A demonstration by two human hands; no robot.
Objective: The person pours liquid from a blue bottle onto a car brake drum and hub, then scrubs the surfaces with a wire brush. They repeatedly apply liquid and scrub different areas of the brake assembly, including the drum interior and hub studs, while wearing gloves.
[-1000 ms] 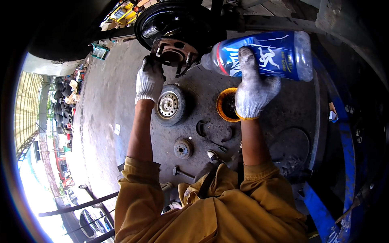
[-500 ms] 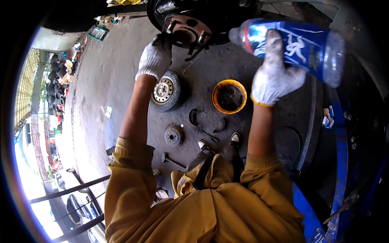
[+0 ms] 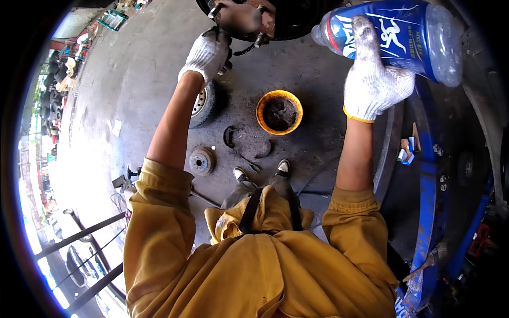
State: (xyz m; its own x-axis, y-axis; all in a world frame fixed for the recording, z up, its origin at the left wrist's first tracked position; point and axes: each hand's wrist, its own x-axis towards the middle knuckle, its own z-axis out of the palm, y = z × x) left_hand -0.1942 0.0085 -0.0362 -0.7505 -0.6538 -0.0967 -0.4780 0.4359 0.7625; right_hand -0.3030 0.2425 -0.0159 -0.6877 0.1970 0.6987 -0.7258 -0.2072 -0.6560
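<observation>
My right hand (image 3: 377, 87), in a white knit glove, is wrapped round a clear plastic bottle (image 3: 395, 40) with a blue label. The bottle lies nearly sideways, its narrow end pointing left toward the hub. My left hand (image 3: 207, 55) wears a matching glove with blackened fingertips. Its fingers are curled at the lower left of a rusty wheel hub (image 3: 268, 20) with protruding studs; whatever they grip is hidden. Behind the hub is a dark round plate (image 3: 297, 21), cut off by the top edge.
Below on the floor stand a yellow bucket (image 3: 260, 114) with dark contents, a wheel (image 3: 205, 106) partly behind my left arm, and a brake drum (image 3: 202, 161). Curved brake shoes (image 3: 229, 137) lie near my feet. A blue metal frame (image 3: 428, 212) runs along the right.
The floor things and hub have shifted left and up in the view. My right hand and the bottle sit farther right and higher. Both hands keep their closed shape.
</observation>
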